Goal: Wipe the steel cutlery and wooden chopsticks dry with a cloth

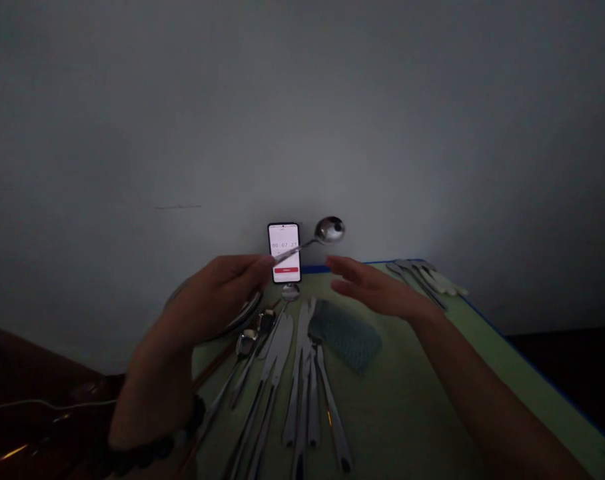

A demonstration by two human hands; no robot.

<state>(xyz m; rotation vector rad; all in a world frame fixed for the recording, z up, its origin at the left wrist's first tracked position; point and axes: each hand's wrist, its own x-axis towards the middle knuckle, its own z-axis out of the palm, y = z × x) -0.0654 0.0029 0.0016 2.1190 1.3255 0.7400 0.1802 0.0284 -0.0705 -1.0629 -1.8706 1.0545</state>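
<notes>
My left hand (227,290) is closed round the handle of a metal spoon (329,230), held up in front of the phone with its bowl toward the right. Just below the spoon's bowl, my right hand (365,285) has its fingers stretched out and holds nothing. Beneath the hands lie several table knives (277,353) side by side with handles toward me. More spoons (246,342) lie to their left, and another spoon (290,292) rests near the phone. A grey-green cloth (350,335) lies right of the knives, covering part of some cutlery.
A phone (284,252) showing a running timer leans upright against the wall (302,120). At the table's back right are several more pieces of cutlery (417,277) and something white (445,283). A plate-like rim (247,317) shows behind my left hand. The green tabletop (412,413) has blue edging.
</notes>
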